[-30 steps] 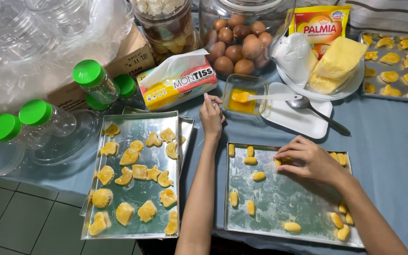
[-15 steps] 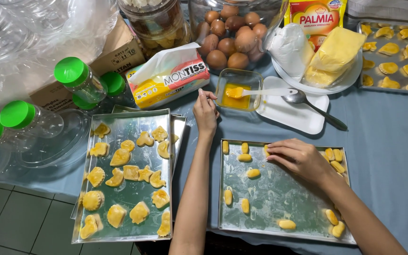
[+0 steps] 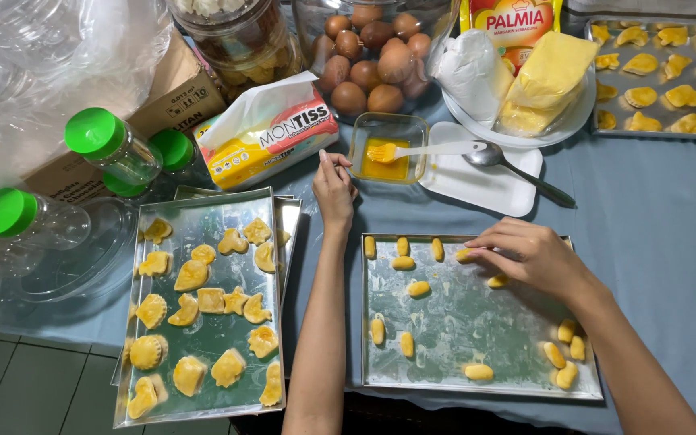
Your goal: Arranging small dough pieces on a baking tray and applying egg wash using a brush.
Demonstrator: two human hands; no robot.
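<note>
View: a single head-worn camera, looking steeply down.
Facing: toward the far edge of the blue-covered table (image 3: 654,209), jars along it.
Nearness: close; both forearms enter from the near edge.
Coverage: table from left edge, floor tiles showing, to right.
Shared: nothing; no second view.

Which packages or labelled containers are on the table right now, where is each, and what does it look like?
Tissue pack: soft rectangular, white, yellow and red, just left of the left hand.
Margarine sachet: yellow and red, top edge, behind the plate.
Cardboard box: brown, upper left, partly under clear plastic.
Jars: clear plastic, green lids, far left.
</note>
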